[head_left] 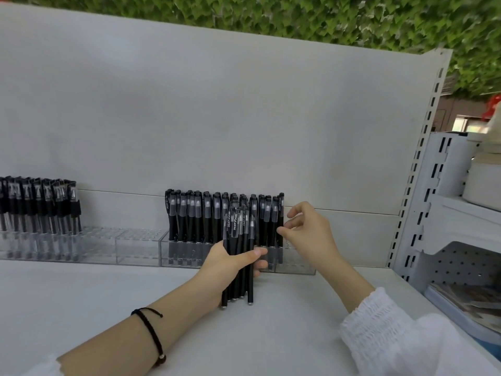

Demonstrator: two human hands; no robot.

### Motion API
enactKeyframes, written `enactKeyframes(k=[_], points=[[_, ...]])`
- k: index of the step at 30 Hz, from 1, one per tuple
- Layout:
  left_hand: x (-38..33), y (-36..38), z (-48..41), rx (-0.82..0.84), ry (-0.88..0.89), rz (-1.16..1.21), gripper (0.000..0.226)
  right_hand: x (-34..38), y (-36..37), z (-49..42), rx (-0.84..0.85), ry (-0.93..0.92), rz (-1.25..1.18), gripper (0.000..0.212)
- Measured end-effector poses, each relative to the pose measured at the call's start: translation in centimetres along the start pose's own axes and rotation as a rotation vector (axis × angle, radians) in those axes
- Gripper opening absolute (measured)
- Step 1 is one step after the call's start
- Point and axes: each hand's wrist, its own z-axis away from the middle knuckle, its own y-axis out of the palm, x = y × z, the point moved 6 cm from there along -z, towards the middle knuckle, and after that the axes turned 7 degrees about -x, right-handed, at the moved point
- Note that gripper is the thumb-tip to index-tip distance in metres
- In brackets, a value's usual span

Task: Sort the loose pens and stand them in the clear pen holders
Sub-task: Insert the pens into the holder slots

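Note:
My left hand (230,263) grips a bundle of several black pens (240,248), held upright with their tips just above the white shelf. Right behind it stands a clear pen holder (295,263) with a row of black capped pens (200,215) in it. My right hand (309,229) hovers at the right end of that row. Its fingers are loosely curled and its thumb tip touches the rightmost pen (280,213) without closing on it. Further left, a second clear pen holder (130,245) has several pens (40,204) at its left end and free slots on its right.
The white shelf surface (108,299) spreads in front of the holders, backed by a white panel (217,118). A slotted upright (423,158) closes off the right side. Beyond it are a white rack, a perforated bracket (461,264) and stacked printed sheets (471,302).

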Motion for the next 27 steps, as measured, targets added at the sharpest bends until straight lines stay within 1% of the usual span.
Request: enactKeyframes(k=[3,6,8,9,12,15,17,20,22,24,27], points=[[0.0,0.0,0.1,-0.008,-0.015,0.047,0.02,-0.3,0.1,0.1,0.021,0.023,0.022,0.027],[-0.1,-0.1,0.2,-0.012,-0.026,0.072,0.023,0.4,-0.2,0.6,-0.027,-0.039,0.124,0.022],[-0.1,-0.1,0.3,0.001,-0.031,0.062,0.026,1.6,-0.5,1.1,-0.082,-0.111,0.073,0.014],[-0.2,0.0,0.3,0.01,-0.025,0.052,0.026,2.1,-0.4,1.3,-0.074,-0.136,0.02,0.013],[-0.3,0.2,0.4,0.038,0.007,0.053,0.027,3.1,0.9,2.2,0.075,-0.177,-0.037,0.015],[-0.5,0.0,0.3,0.014,0.032,0.025,0.037,2.9,2.0,2.5,0.188,-0.167,-0.058,0.009],[-0.6,-0.3,0.2,0.001,0.041,0.029,0.034,2.8,2.2,2.5,0.213,-0.133,-0.098,0.007],[-0.9,0.0,0.3,0.026,0.058,0.003,0.026,2.6,2.3,2.7,0.264,-0.072,-0.162,0.013],[-0.8,0.1,0.3,0.029,0.054,0.015,0.023,2.8,2.3,2.7,0.292,-0.065,-0.195,0.013],[-0.6,-0.1,0.2,0.002,0.036,0.038,0.02,2.9,1.6,2.2,0.208,-0.077,-0.197,0.011],[-0.4,-0.5,-0.1,-0.032,0.013,0.05,0.016,2.8,-0.7,0.9,-0.039,-0.075,-0.242,0.009]])
